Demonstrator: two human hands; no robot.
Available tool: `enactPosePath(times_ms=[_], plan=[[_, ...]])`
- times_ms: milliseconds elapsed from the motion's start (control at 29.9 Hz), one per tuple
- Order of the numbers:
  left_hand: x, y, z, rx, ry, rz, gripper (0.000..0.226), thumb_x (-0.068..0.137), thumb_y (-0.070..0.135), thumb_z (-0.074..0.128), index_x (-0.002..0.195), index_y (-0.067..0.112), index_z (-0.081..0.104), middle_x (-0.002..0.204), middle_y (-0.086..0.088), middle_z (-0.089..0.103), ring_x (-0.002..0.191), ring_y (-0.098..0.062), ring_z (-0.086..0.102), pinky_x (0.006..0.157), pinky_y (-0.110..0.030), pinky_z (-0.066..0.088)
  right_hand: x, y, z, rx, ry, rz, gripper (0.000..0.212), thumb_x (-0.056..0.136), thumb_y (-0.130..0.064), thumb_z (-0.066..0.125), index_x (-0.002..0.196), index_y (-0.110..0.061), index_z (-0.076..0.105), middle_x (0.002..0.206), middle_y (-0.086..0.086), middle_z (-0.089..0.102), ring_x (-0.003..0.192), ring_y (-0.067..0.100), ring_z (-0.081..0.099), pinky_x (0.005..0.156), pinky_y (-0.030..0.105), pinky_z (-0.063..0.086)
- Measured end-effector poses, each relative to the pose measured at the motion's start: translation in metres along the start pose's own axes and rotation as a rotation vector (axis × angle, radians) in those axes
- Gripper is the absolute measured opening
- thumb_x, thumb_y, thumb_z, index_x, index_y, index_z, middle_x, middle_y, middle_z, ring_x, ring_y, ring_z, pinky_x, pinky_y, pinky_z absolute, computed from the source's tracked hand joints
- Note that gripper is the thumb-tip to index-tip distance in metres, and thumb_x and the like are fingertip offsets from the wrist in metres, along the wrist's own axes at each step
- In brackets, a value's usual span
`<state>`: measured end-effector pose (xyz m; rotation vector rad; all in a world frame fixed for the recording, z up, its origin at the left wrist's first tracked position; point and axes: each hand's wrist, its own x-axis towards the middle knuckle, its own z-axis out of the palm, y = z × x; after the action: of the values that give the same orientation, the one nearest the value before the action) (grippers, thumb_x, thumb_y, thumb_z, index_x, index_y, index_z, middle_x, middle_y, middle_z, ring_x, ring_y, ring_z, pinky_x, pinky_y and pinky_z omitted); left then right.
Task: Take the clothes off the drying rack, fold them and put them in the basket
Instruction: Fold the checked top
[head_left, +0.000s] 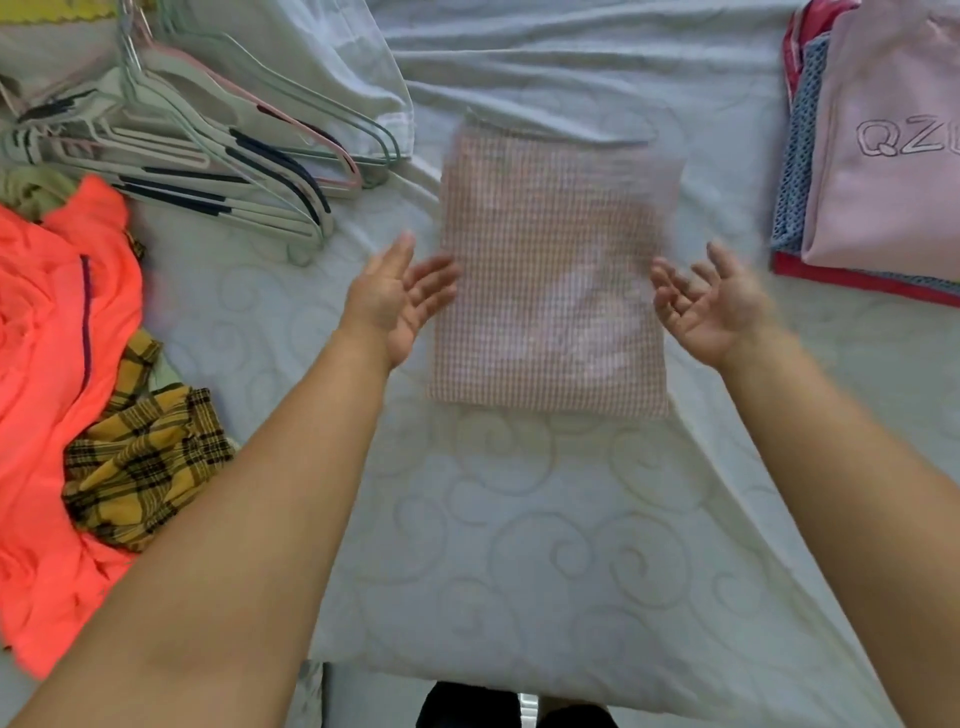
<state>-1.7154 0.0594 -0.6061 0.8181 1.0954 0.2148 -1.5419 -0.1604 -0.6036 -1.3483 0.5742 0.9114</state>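
Your left grip (400, 306) and right grip (711, 309) were spread open. The folded pink checked cloth (550, 280) lay between them, in the middle of the bed (519, 545).

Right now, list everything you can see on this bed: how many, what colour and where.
folded checked garment: one, pink and white, middle of the bed, between the hands
folded stack: one pile, pink top over blue mesh and red, upper right
orange garment: one, bright orange, unfolded, left edge
plaid garment: one, yellow and black, crumpled, beside the orange one
hangers: a heap, too tangled to count, pale green and pink, upper left
bed sheet: one, pale with swirls, under everything
left hand: open, at the checked garment's left edge
right hand: open, at its right edge
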Motion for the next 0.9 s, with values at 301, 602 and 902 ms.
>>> enactPosePath(times_ms=[301, 602, 902], plan=[[0.007, -0.086, -0.017, 0.564, 0.150, -0.008, 0.045, 0.090, 0.036, 0.056, 0.122, 0.004, 0.049, 0.119, -0.011, 0.059, 0.108, -0.025, 0.058, 0.091, -0.036, 0.048, 0.006, 0.082, -0.011, -0.532, 0.163, -0.158, 0.028, 0.090, -0.025, 0.059, 0.105, -0.002, 0.056, 0.104, 0.011, 0.062, 0.093, 0.024, 0.060, 0.082, 0.037, 0.049], [-0.033, -0.087, -0.012, 0.482, 0.070, -0.094, 0.013, 0.093, 0.010, 0.052, 0.103, 0.007, 0.060, 0.090, -0.004, 0.065, 0.079, -0.016, 0.062, 0.068, -0.021, 0.052, -0.010, 0.092, -0.040, -0.602, 0.098, -0.033, 0.008, 0.087, -0.013, 0.060, 0.089, -0.006, 0.063, 0.093, 0.013, 0.065, 0.086, 0.028, 0.061, 0.073, 0.036, 0.047], [-0.061, -0.103, -0.039, 0.393, -0.043, -0.288, 0.035, 0.085, 0.017, 0.066, 0.117, 0.008, 0.055, 0.114, -0.010, 0.065, 0.090, -0.014, 0.066, 0.065, -0.021, 0.055, -0.056, 0.134, -0.070, -0.305, -0.042, 0.149, 0.070, 0.052, -0.045, 0.082, 0.111, -0.013, 0.060, 0.105, 0.003, 0.070, 0.093, 0.021, 0.068, 0.075, 0.033, 0.053]])
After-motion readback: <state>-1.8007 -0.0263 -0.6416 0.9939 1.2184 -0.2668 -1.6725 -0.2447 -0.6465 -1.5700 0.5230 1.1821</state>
